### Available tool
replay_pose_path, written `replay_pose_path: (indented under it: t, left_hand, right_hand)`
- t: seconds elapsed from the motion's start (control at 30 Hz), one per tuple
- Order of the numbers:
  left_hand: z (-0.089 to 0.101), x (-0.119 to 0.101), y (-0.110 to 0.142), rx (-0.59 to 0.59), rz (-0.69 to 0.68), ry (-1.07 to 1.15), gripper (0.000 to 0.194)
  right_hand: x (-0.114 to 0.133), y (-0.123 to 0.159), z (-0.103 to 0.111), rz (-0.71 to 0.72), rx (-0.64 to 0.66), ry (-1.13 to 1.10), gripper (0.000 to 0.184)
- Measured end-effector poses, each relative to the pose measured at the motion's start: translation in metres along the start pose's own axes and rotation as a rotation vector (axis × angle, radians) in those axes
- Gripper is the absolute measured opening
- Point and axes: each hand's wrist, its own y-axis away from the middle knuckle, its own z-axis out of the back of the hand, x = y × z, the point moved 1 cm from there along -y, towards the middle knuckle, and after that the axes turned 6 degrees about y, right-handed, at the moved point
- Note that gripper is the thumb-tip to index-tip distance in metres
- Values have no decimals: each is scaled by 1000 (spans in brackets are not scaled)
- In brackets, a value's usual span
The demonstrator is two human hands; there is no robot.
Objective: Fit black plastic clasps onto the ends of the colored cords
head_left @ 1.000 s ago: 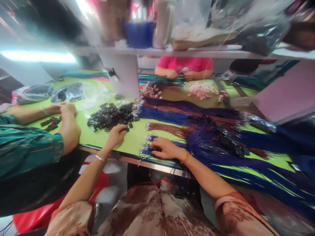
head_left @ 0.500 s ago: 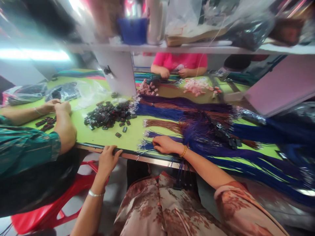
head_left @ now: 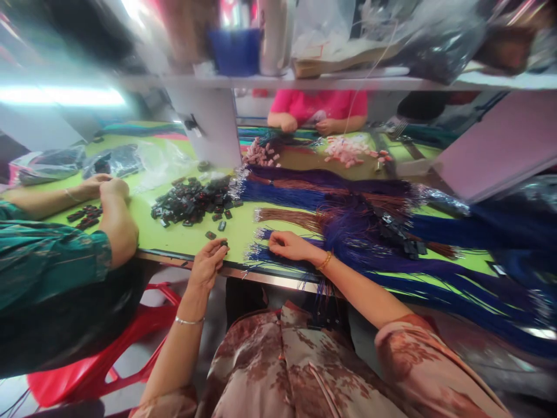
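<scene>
My left hand (head_left: 208, 264) is raised just over the table's front edge. Its thumb and fingers pinch a small black connector (head_left: 224, 244). My right hand (head_left: 290, 246) lies over the bundle of blue wires (head_left: 257, 253), close to their silvery terminal ends. Those fingers are curled together, and what is between them is too small to make out. A heap of black connectors (head_left: 191, 203) lies beyond my left hand, with a few loose pieces on its near side. Brown wires (head_left: 287, 217) stretch out behind my right hand.
On the left a co-worker's hands (head_left: 108, 184) work beside a smaller group of black connectors (head_left: 86, 216). Another person in pink (head_left: 319, 107) sits across, near pink connectors (head_left: 346, 151). A loaded shelf (head_left: 270, 83) spans above. A red stool (head_left: 87, 371) stands below left.
My left hand has risen from the table edge and moved right, and a black connector now shows in its fingertips. My right hand has shifted up slightly over the blue wires.
</scene>
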Motion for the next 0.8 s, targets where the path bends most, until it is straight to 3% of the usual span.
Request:
replay_pose_path:
  t: [0.13, 0.4, 0.6, 0.8]
  left_hand:
    - [-17, -1, 4, 128, 80, 213, 35]
    - [-40, 5, 11, 214, 195, 300, 26]
    - [-53, 14, 11, 255, 221, 384, 27]
    - [-62, 18, 13, 282, 261, 401, 28]
  right_hand:
    - [16, -9, -3, -13, -90, -196, 7]
    - [38, -15, -6, -25, -207, -281, 11]
    - [42, -4, -10, -29, -288, -229, 11]
    - [40, 4, -15, 54, -370, -68, 8]
